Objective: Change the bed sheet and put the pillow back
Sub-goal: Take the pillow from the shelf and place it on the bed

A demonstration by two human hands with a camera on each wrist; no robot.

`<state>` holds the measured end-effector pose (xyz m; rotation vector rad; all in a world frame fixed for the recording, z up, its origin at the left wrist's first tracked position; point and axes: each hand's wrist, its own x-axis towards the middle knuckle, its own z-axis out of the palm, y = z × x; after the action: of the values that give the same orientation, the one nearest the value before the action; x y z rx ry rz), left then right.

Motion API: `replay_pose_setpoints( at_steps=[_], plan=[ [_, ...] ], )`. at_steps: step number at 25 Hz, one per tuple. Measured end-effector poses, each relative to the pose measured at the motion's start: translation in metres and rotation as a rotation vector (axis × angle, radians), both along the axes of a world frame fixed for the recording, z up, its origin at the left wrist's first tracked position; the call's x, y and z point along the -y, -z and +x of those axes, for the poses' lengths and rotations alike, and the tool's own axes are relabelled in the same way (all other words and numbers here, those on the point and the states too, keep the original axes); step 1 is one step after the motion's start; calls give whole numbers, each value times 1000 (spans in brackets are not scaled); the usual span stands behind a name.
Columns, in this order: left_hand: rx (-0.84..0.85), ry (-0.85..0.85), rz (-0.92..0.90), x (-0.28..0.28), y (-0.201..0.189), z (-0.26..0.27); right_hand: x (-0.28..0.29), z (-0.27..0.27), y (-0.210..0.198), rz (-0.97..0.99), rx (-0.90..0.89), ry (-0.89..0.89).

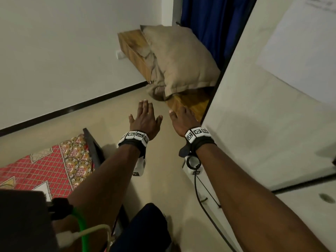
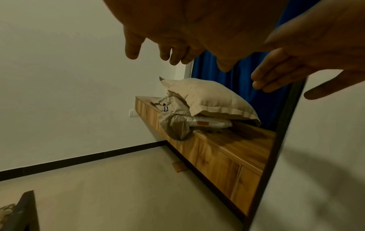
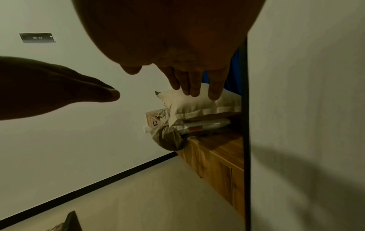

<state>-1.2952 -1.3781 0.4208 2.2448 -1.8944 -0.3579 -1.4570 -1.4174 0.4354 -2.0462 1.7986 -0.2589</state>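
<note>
A beige pillow (image 1: 181, 59) lies on a low wooden cabinet (image 1: 189, 103) ahead, on top of crumpled beige cloth (image 1: 156, 79) and a flat plastic-wrapped pack (image 2: 209, 122). My left hand (image 1: 145, 115) and right hand (image 1: 183, 119) reach forward side by side, palms down, fingers straight, both short of the pillow and holding nothing. The bed corner with a red patterned sheet (image 1: 47, 166) sits at the lower left. In the right wrist view the pillow (image 3: 197, 103) shows just past my fingers (image 3: 194, 84).
A dark-edged white panel (image 1: 254, 106) stands close on the right, hiding the cabinet's right end. A blue curtain (image 1: 214, 20) hangs behind the pillow. White wall with a black skirting (image 1: 72, 106) runs at the left. Beige floor (image 1: 112, 124) lies between bed and cabinet.
</note>
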Motion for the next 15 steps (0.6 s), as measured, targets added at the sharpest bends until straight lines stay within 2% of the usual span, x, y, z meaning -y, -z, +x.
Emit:
replay_pose_setpoints(
  at_steps=[3,7,8,10,11,12,13,15],
  plan=[
    [-28,-11,-36,68,-11,16,73,20,-16,-40,19,-37],
    [-72,-24,-33,169,-17,55,190,53,-36,-69,42,20],
    [-88,-19,-10,217,-18,75,240,72,-40,-53,63,53],
    [-114,-28,-10,224,-18,76,256,65,-46,-41,66,84],
    [-129,-6,18,272,-20,89,303,78,-51,-41,72,109],
    [-135,-14,23,278,-22,90,315,77,-56,-42,49,144],
    [-182,25,65,317,-19,91,350,80,-55,-31,69,185],
    [-213,-14,46,323,-14,88,367,72,-56,-18,53,206]
  ],
)
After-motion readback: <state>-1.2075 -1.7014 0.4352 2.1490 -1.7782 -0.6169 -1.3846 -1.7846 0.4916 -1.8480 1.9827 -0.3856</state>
